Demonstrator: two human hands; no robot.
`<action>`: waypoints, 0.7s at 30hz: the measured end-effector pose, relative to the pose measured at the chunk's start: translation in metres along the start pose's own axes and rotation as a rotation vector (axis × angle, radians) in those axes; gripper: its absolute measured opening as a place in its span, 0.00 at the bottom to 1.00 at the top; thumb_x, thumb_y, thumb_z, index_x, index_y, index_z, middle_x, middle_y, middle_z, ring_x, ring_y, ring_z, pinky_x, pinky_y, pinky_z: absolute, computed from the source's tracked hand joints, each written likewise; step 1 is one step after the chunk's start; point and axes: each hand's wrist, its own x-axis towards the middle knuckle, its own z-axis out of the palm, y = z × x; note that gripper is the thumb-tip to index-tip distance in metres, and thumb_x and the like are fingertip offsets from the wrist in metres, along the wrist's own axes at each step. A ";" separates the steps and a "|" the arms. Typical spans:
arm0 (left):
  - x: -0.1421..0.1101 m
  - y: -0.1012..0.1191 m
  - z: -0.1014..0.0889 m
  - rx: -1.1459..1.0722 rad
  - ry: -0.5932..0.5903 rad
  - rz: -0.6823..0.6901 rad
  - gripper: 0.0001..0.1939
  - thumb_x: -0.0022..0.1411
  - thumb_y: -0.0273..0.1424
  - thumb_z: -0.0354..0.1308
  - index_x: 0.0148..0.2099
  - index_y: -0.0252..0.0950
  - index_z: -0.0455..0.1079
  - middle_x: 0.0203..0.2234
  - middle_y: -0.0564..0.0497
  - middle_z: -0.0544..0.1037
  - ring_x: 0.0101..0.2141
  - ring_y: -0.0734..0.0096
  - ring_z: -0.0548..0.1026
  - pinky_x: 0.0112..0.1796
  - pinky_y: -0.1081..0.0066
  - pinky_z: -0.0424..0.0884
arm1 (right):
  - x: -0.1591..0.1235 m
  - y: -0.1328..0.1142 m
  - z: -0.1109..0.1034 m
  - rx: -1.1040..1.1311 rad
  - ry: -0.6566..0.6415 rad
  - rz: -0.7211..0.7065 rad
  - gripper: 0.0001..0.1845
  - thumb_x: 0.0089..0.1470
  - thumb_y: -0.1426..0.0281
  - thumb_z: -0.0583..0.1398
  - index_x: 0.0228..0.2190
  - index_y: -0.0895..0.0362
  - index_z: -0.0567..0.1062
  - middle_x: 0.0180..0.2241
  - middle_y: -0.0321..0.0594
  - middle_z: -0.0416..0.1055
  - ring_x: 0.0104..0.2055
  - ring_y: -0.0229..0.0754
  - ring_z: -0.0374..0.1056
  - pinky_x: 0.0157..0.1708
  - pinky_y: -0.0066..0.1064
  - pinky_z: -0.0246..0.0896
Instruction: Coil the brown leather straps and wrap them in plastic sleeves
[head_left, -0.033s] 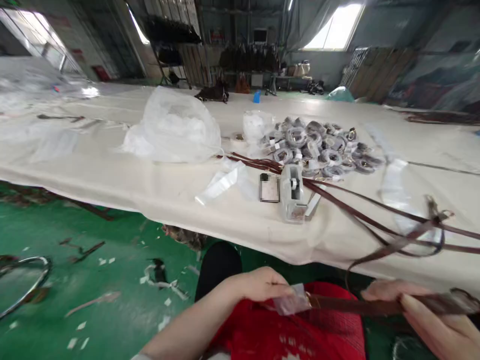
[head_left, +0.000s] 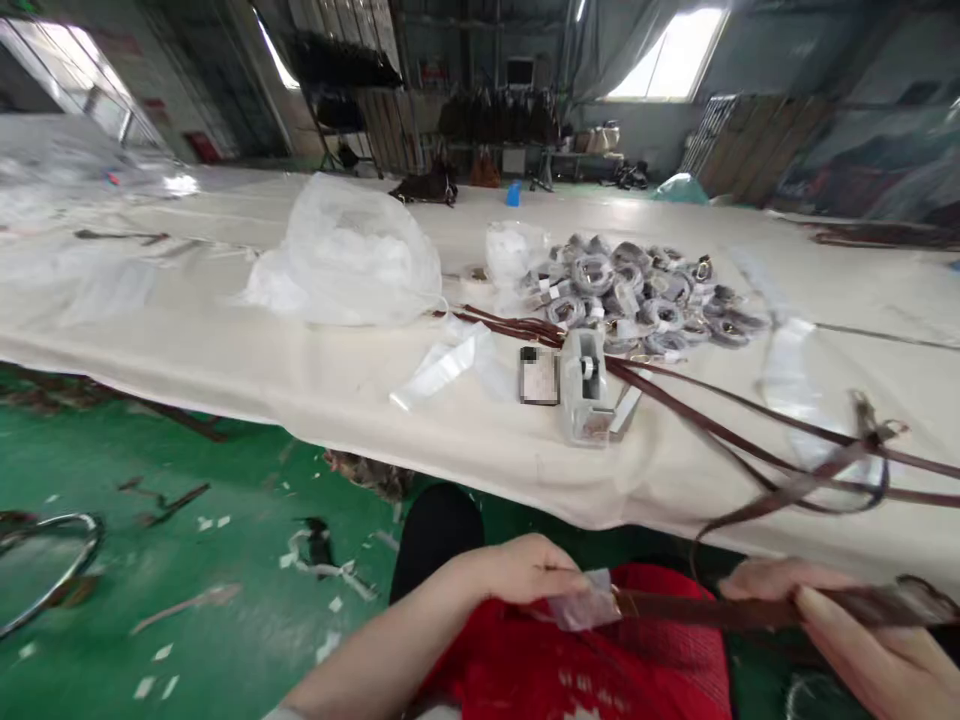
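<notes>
Over my lap a brown leather strap point(head_left: 705, 608) is stretched between my two hands. My left hand point(head_left: 525, 568) pinches its left end, where a clear plastic wrap point(head_left: 589, 602) covers it next to a small gold-coloured metal fitting. My right hand point(head_left: 862, 610) is closed round the strap farther right, thumb on top. Past that hand, the strap's right end also looks plastic-wrapped, though blurred. On the table, more brown straps point(head_left: 697, 410) run rightward from beside a tape dispenser point(head_left: 586, 395).
Many coiled straps in plastic point(head_left: 637, 295) are piled on the cream-covered table point(head_left: 337, 380). Left of them stands a large translucent bag point(head_left: 352, 255). A plastic strip point(head_left: 442, 370) lies near the front edge. Scraps litter the green floor point(head_left: 247, 540); a chrome ring point(head_left: 82, 550) is at lower left.
</notes>
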 end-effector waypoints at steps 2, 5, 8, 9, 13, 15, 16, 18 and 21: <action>0.002 0.003 0.001 -0.015 -0.005 -0.017 0.34 0.63 0.59 0.48 0.38 0.32 0.79 0.25 0.54 0.75 0.28 0.75 0.69 0.32 0.78 0.64 | 0.005 -0.010 0.005 0.006 -0.136 -0.008 0.16 0.58 0.55 0.59 0.31 0.49 0.82 0.35 0.47 0.82 0.39 0.58 0.78 0.43 0.44 0.77; 0.008 0.008 0.007 -0.102 0.016 -0.027 0.35 0.62 0.59 0.48 0.40 0.32 0.79 0.30 0.51 0.80 0.31 0.72 0.73 0.34 0.77 0.67 | 0.015 -0.016 0.023 -0.033 -0.367 -0.047 0.17 0.59 0.55 0.59 0.35 0.51 0.84 0.38 0.46 0.82 0.42 0.56 0.77 0.48 0.44 0.74; 0.014 0.013 0.015 -0.188 0.070 -0.016 0.37 0.63 0.60 0.44 0.39 0.31 0.77 0.29 0.49 0.79 0.28 0.72 0.73 0.31 0.76 0.67 | 0.020 -0.009 0.051 -0.007 -0.495 -0.046 0.17 0.60 0.56 0.58 0.41 0.51 0.83 0.45 0.45 0.80 0.50 0.55 0.74 0.55 0.44 0.68; 0.016 0.014 0.017 -0.189 0.103 -0.012 0.36 0.64 0.60 0.43 0.36 0.32 0.75 0.26 0.50 0.77 0.26 0.72 0.72 0.30 0.76 0.67 | 0.020 -0.004 0.060 0.017 -0.494 -0.033 0.17 0.60 0.56 0.59 0.42 0.51 0.82 0.47 0.45 0.79 0.52 0.55 0.72 0.56 0.45 0.66; 0.016 0.015 0.016 -0.017 0.323 -0.025 0.29 0.67 0.53 0.43 0.23 0.36 0.61 0.16 0.57 0.64 0.20 0.77 0.62 0.25 0.76 0.58 | 0.014 0.021 0.077 0.238 -0.365 0.124 0.22 0.54 0.55 0.64 0.48 0.52 0.78 0.40 0.43 0.79 0.40 0.48 0.74 0.43 0.39 0.73; 0.012 0.012 0.012 0.077 0.376 -0.021 0.26 0.68 0.48 0.45 0.22 0.37 0.56 0.16 0.57 0.61 0.21 0.77 0.60 0.25 0.76 0.56 | 0.012 0.030 0.072 0.442 -0.303 0.246 0.25 0.57 0.52 0.61 0.50 0.54 0.77 0.26 0.38 0.74 0.25 0.41 0.68 0.26 0.32 0.68; 0.010 0.011 0.009 0.107 0.381 -0.016 0.25 0.68 0.46 0.45 0.22 0.37 0.56 0.17 0.57 0.61 0.21 0.77 0.60 0.25 0.76 0.56 | 0.012 0.034 0.068 0.534 -0.259 0.311 0.27 0.58 0.50 0.58 0.48 0.55 0.77 0.20 0.35 0.69 0.20 0.38 0.62 0.20 0.29 0.62; 0.005 0.007 0.004 0.141 0.367 -0.014 0.24 0.68 0.45 0.45 0.23 0.37 0.56 0.17 0.57 0.62 0.22 0.76 0.61 0.26 0.76 0.56 | 0.015 0.038 0.057 0.640 -0.153 0.419 0.28 0.58 0.47 0.55 0.42 0.56 0.80 0.15 0.32 0.60 0.16 0.36 0.54 0.14 0.27 0.51; 0.002 0.001 0.002 0.107 0.297 -0.065 0.26 0.69 0.47 0.42 0.23 0.37 0.58 0.16 0.56 0.64 0.20 0.76 0.63 0.25 0.77 0.59 | 0.017 0.039 0.040 0.643 -0.022 0.428 0.22 0.57 0.49 0.59 0.33 0.54 0.80 0.14 0.33 0.59 0.17 0.37 0.54 0.15 0.28 0.50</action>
